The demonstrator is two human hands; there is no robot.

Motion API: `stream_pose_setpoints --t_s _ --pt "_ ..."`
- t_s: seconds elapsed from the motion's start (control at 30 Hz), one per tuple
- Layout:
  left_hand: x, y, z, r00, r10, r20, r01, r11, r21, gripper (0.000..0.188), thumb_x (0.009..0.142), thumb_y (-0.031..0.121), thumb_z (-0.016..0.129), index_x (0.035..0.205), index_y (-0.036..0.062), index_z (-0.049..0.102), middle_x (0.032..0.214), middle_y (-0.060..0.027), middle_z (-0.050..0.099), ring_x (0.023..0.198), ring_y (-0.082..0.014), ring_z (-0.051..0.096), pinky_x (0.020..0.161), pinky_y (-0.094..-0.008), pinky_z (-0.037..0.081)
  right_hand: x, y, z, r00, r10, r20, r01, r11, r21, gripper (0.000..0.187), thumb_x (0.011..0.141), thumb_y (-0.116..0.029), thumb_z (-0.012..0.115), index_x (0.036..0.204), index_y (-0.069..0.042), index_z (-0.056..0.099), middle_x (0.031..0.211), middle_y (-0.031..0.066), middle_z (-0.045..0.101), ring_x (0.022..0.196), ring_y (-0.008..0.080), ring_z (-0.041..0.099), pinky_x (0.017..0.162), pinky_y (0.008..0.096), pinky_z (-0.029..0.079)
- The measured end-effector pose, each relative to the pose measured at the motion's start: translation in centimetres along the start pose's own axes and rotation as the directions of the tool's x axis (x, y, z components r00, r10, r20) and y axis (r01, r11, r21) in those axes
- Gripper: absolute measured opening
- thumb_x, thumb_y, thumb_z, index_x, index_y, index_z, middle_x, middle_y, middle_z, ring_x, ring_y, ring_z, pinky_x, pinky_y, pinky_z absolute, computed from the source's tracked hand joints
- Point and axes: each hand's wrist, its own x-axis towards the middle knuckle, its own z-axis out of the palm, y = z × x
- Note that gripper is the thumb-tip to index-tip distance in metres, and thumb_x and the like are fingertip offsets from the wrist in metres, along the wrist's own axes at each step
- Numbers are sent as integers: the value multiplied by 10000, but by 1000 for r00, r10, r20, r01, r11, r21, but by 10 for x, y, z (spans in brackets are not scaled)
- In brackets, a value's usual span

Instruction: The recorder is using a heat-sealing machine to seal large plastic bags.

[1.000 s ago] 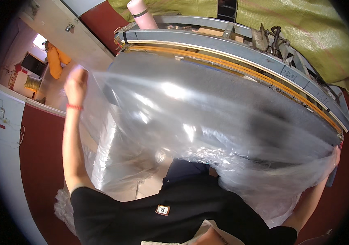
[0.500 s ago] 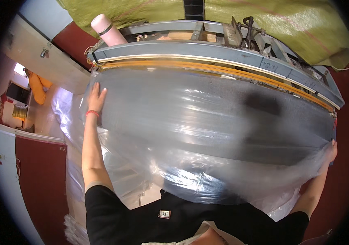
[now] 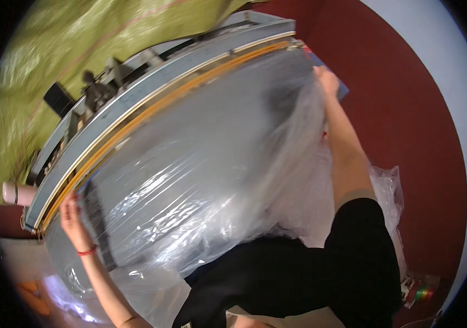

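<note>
A wide sheet of clear plastic film (image 3: 157,218) lies across a grey flat surface (image 3: 200,126), creased and shiny toward my body. My left hand (image 3: 72,218), with a red bracelet at the wrist, is at the film's left part, close to the orange strip (image 3: 135,121). Its fingers stretch out and look slightly blurred. Over at the far right corner, my right hand (image 3: 327,82) has its fingers closed on the film's edge, which bunches up beside it.
A long blue-grey metal frame (image 3: 129,93) runs behind the surface, with a dark metal clamp (image 3: 95,90) on it. A pink bottle (image 3: 19,193) stands at its left end. Yellow-green woven sheeting (image 3: 80,38) hangs behind. Crumpled plastic (image 3: 389,191) lies at the right.
My view has swung to the right, so the frame now slants up to the right. My left hand has moved up next to the orange strip; my right hand stays at the film's right edge.
</note>
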Motion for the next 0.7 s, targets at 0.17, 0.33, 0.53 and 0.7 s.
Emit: stream_pose_setpoints --t_s 0.17,0.33,0.53,0.7 --pt "-102 149 181 602 296 741 53 912 -407 345 804 121 560 1137 39 522 1201 -121 496 1072 -215 494 895 -317 393 -3 16 -10 999 13 -48 -11 999 39 334 858 -355 430 842 -45 554 764 201 597 752 375 578 649 480 436" --pt "-194 176 287 496 380 781 -185 925 -333 624 777 73 606 1314 64 289 1243 -145 453 1061 -184 494 866 -282 407 -2 0 -12 998 -5 -65 9 999 51 323 856 -343 445 828 -40 555 734 192 600 731 362 585 642 466 443" --pt "-200 162 271 -137 160 978 521 851 -66 293 816 115 584 1084 10 529 887 -53 604 800 -93 540 746 -230 428 0 8 -8 999 -28 -31 30 996 79 310 857 -330 446 833 -48 572 762 191 608 739 350 594 653 455 447" --pt "-178 165 264 414 481 772 -56 861 -506 268 817 71 547 1070 -14 533 1134 -145 500 1053 -225 485 884 -323 384 -1 12 -10 998 0 -60 4 998 68 305 864 -321 434 847 -51 575 767 185 612 753 350 593 662 451 447"
